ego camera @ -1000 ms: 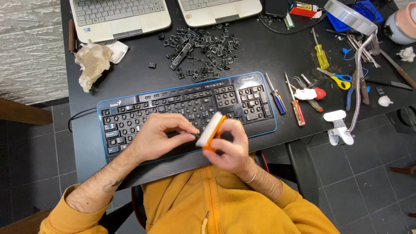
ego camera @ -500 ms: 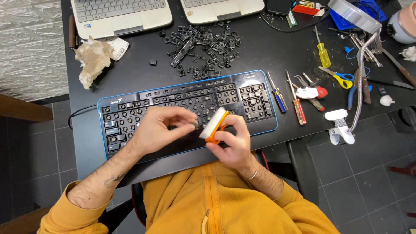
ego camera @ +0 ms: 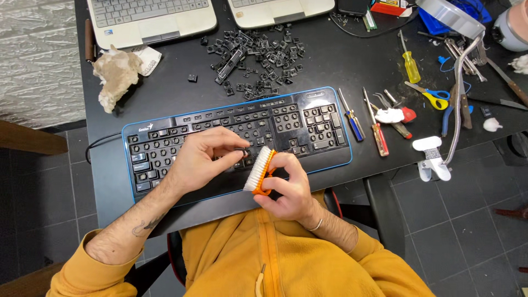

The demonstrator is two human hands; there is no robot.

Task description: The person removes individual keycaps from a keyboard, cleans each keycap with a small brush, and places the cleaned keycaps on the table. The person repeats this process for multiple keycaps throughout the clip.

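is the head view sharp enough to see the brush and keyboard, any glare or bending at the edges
Head view: sharp and evenly lit, the brush bristles in the right hand crisp, the left hand unblurred; slight sheen on the keyboard glossy frame, soft shadows only; wide lens bows the table edges outward.

black table (ego camera: 176, 93) | keyboard (ego camera: 308, 124) | loose keycaps (ego camera: 258, 55) | laptops (ego camera: 148, 16) | screwdrivers (ego camera: 377, 129), possibly pliers

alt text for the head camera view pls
A person's right hand holds an orange brush with white bristles beside the left hand, which pinches a small black key over a blue-edged black keyboard. Loose keycaps, screwdrivers and two laptops lie behind.
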